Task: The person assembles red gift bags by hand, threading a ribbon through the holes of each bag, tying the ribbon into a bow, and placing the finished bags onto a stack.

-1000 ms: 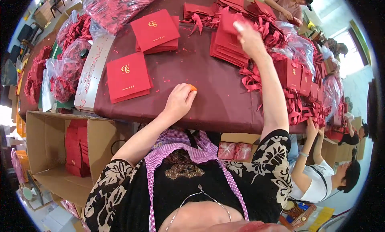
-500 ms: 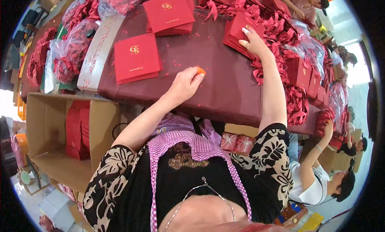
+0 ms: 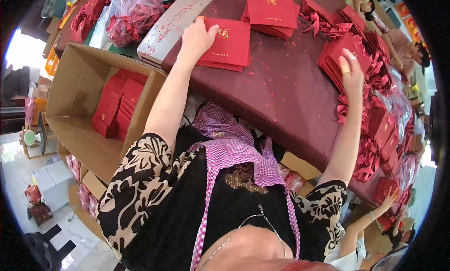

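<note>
My left hand (image 3: pixel 197 39), an orange cover on one fingertip, lies at the left edge of a small stack of flat red paper bags (image 3: pixel 229 46). Its thumb is spread away from the other fingers and reaches over the top bag. Gold lettering marks that bag. On the right, my right hand (image 3: pixel 351 74) rests with stretched fingers on another pile of red bags (image 3: pixel 332 60); a yellowish wrap and a white fingertip cover show on it. A second stack of red bags (image 3: pixel 272 11) lies farther back between the hands.
An open cardboard box (image 3: pixel 70 83) holding red bags (image 3: pixel 117 102) stands at left. Ribboned bags (image 3: pixel 375 149) heap along the right of the maroon-covered table (image 3: pixel 281 102). Small red bits dot the cloth and a pale board (image 3: pixel 173 25). Co-workers sit at right; one arm (image 3: pixel 370 219) reaches in.
The view has swung left, so the table appears farther right. My left hand has moved from bare tablecloth to the near stack's left edge. My right hand stays at its pile.
</note>
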A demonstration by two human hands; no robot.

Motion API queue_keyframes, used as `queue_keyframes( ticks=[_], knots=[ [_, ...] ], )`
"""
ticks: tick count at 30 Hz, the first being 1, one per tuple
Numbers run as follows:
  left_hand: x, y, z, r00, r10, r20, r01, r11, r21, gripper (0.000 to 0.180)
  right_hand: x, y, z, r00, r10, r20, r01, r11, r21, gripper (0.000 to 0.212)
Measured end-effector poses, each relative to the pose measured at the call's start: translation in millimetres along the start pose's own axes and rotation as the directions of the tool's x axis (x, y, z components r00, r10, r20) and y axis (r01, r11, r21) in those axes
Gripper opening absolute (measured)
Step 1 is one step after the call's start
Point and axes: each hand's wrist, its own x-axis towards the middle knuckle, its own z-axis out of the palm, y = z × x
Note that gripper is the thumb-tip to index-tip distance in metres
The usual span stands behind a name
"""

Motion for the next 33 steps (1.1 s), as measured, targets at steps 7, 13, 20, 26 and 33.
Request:
queue_keyframes(
  ticks=[7, 13, 20, 26, 33],
  knots=[
    [-13.2, 10.7, -7.7, 0.998, 0.042, 0.038, -0.044, 0.997, 0.065, 0.066, -40.0, -109.9, 108.6, 0.812, 0.175, 0.557, -0.521, 0.647, 0.557, 0.052],
    [-26.4, 6.4, -4.6, 0.998, 0.031, 0.048, -0.026, 0.995, -0.100, 0.064, -31.2, -145.1, 158.2, 0.709, 0.178, 0.683, -0.654, 0.528, 0.541, 0.071],
    [-41.5, 6.7, -5.6, 0.993, -0.117, 0.006, 0.110, 0.918, -0.382, 0.056, -43.1, -165.9, 162.2, 0.706, 0.313, 0.636, -0.701, 0.438, 0.563, 0.077],
    [-53.8, 20.9, -9.2, 0.981, -0.189, 0.051, 0.188, 0.843, -0.504, 0.053, -53.9, -164.4, 165.7, 0.723, 0.262, 0.639, -0.686, 0.375, 0.623, 0.057],
    [-73.6, 53.9, -18.5, 0.995, -0.101, -0.009, 0.067, 0.724, -0.687, 0.055, -67.9, -187.3, 135.6, 0.800, 0.328, 0.502, -0.566, 0.138, 0.813, 0.047]
  ],
)
